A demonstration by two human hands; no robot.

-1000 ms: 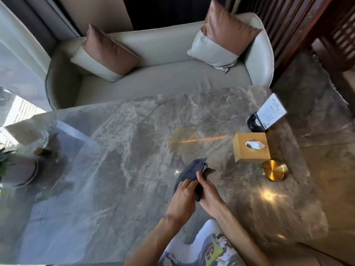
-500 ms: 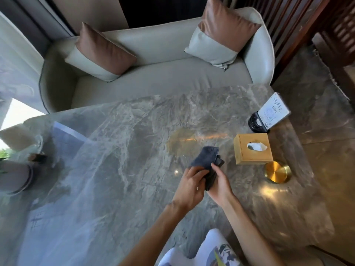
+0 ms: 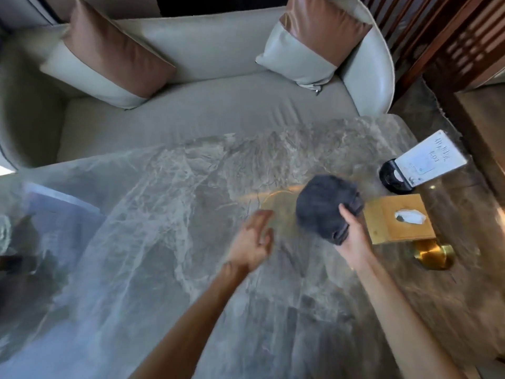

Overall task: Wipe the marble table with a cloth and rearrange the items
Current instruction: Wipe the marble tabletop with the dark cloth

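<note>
A folded dark grey cloth (image 3: 325, 203) is held over the grey marble table (image 3: 169, 242), right of centre. My right hand (image 3: 352, 231) grips the cloth from below, thumb on top. My left hand (image 3: 252, 239) hovers just left of the cloth, fingers apart and holding nothing. Along the table's right side stand a yellow tissue box (image 3: 396, 218), a round brass dish (image 3: 434, 254) in front of it, and a white card sign in a black holder (image 3: 420, 162) behind it.
A cream sofa (image 3: 207, 116) with two brown-and-cream cushions (image 3: 109, 58) runs along the table's far edge. Dark wooden slats (image 3: 451, 42) stand at the upper right. Dark blurred objects (image 3: 16, 258) sit at the table's left edge.
My left hand has let go of the cloth and drawn away to the left. My right hand has lifted the cloth farther out and to the right, toward the tissue box.
</note>
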